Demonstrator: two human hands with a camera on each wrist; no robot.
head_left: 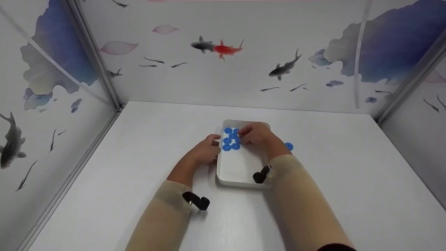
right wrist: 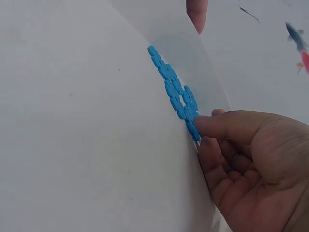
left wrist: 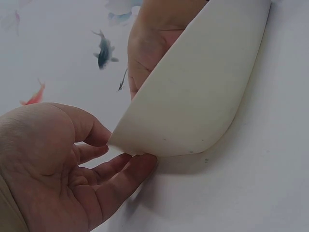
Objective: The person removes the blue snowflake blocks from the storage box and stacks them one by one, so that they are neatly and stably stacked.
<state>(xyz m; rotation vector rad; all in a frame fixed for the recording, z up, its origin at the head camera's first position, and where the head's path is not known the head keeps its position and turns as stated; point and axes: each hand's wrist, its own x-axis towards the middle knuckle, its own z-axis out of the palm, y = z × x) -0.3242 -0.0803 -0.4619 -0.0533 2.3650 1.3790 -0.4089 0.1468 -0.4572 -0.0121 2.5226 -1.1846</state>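
A shallow white tray (head_left: 240, 167) lies on the table, with several blue flower-shaped plastic discs (head_left: 227, 141) grouped in its far left part. My left hand (head_left: 206, 150) holds the tray's left side; in the left wrist view, the thumb meets the rim and the fingertips reach the underside of the tray wall (left wrist: 203, 92). Over the far part of the tray, my right hand (head_left: 256, 133) pinches a blue disc at the edge of the group. The right wrist view shows the thumb on that disc (right wrist: 192, 129), next to the joined-looking row (right wrist: 171, 94). My fingers partly cover the held disc.
Another blue disc (head_left: 289, 146) lies on the table outside the tray, just right of my right forearm. White panels printed with fish and petals (head_left: 226, 83) enclose the back and sides. A black wrist camera (head_left: 197, 201) sticks out from the left sleeve.
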